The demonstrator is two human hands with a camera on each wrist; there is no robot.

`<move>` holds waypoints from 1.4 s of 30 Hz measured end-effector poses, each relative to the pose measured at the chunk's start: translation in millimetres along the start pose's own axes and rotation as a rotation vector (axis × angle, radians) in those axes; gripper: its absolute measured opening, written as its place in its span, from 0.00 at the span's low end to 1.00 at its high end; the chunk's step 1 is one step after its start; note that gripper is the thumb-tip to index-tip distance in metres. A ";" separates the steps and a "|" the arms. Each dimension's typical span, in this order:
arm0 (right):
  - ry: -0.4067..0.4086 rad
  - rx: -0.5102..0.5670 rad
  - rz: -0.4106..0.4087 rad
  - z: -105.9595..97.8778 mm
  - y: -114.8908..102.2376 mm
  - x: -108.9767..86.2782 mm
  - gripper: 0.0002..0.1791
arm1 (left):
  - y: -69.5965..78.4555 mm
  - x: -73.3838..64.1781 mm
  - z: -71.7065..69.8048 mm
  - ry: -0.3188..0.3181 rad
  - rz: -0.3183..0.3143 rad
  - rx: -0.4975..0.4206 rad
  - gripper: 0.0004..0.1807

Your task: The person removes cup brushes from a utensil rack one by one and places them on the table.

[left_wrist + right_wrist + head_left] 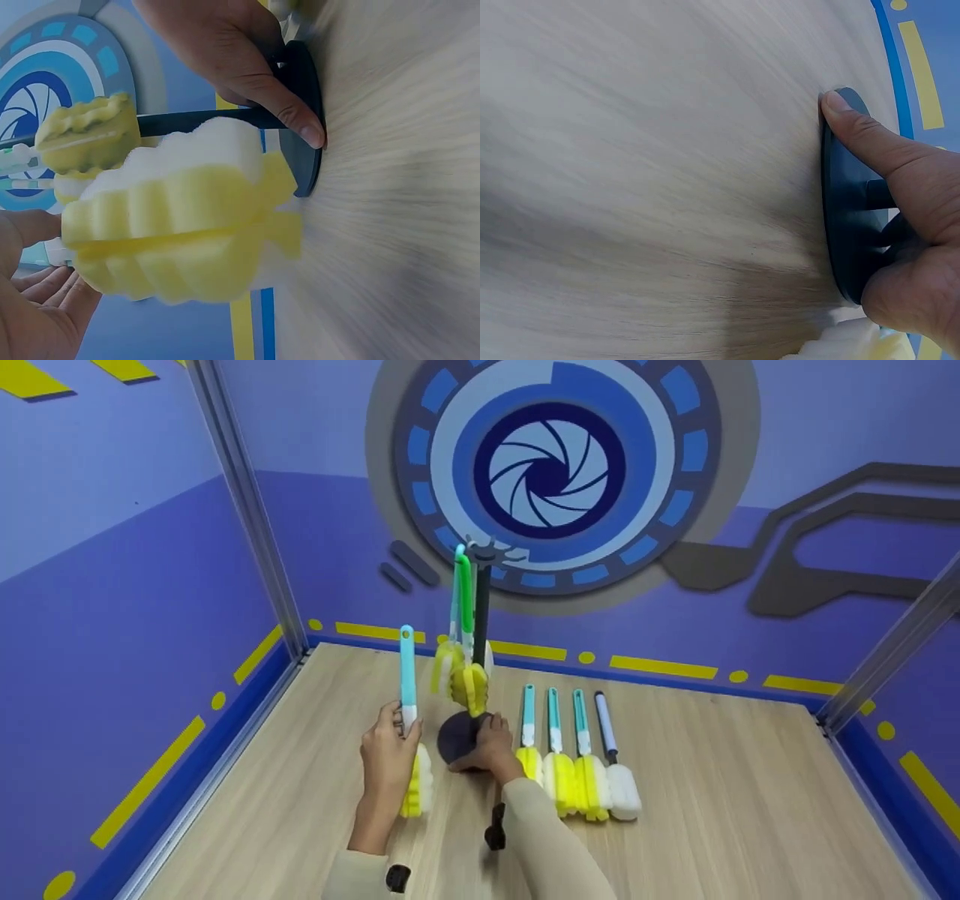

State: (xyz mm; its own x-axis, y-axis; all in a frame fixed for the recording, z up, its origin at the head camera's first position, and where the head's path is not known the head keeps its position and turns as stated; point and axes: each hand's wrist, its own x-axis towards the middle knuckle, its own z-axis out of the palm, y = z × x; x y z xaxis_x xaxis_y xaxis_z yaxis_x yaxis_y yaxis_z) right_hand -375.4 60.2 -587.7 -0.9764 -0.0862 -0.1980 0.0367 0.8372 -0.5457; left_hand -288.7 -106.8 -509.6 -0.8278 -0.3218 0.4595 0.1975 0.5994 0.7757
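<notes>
Left hand (388,757): grasping a blue-handled sponge brush (408,682), sponge end down.
Right hand (491,746): gripping the black stand (481,619) at its base.
Brush position: left of the stand.
Table row: four brushes (568,780) lying to the right.

A: Brush (407,679)?
B: Upright, handle uppermost, turquoise over white, hole at tip. Head: scalloped sponge, yellow and white. Position: just beside the stand (482,607), toward the left edge of the table (712,802).
A: Stand?
B: Black. Post upright, curved hooks at top, round base on the table, forward of its back edge.
</notes>
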 end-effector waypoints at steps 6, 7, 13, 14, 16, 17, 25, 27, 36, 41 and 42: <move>-0.025 0.034 -0.013 0.5 -4.1 1.4 0.73 | -2.7 2.4 -2.3 0.008 -0.038 0.003 0.21; -0.028 0.034 -0.008 0.6 -3.6 1.2 0.73 | -3.0 2.8 -1.8 0.002 -0.045 0.004 0.21; -0.013 0.055 0.021 -1.4 2.6 -0.2 0.73 | -4.9 5.5 6.8 -0.059 -0.093 0.012 0.22; -0.013 0.061 0.022 -1.7 2.7 -0.5 0.73 | -5.6 6.2 7.7 -0.068 -0.101 0.022 0.22; -0.015 0.061 0.020 -2.4 2.6 -1.4 0.73 | -6.3 7.3 8.8 -0.088 -0.108 0.056 0.21; -0.017 0.062 0.022 -2.6 2.6 -1.7 0.73 | -6.7 7.8 9.3 -0.099 -0.108 0.071 0.21; -0.021 0.010 0.009 -2.2 3.1 0.7 0.72 | -9.3 14.4 11.4 -0.172 -0.057 0.146 0.16; -0.026 0.018 0.019 -2.9 2.7 0.7 0.72 | -10.8 16.7 13.6 -0.182 -0.059 0.161 0.15; -0.027 0.032 0.019 -4.4 0.7 -0.5 0.71 | -18.1 24.1 27.6 -0.270 -0.124 0.224 0.14; -0.024 0.026 0.016 -4.5 0.4 -0.9 0.70 | -20.1 26.2 34.0 -0.316 -0.155 0.240 0.10; -0.024 0.019 0.015 -4.3 0.6 -1.2 0.70 | -20.6 26.6 35.3 -0.326 -0.158 0.246 0.10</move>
State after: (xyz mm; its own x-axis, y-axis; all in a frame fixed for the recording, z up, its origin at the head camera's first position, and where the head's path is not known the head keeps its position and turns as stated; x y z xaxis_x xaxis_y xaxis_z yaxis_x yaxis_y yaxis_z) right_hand -375.1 63.2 -584.2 -0.9703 -0.0867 -0.2259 0.0558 0.8283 -0.5576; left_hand -333.3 -101.8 -528.6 -0.9681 -0.1992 0.1518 -0.0435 0.7307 0.6814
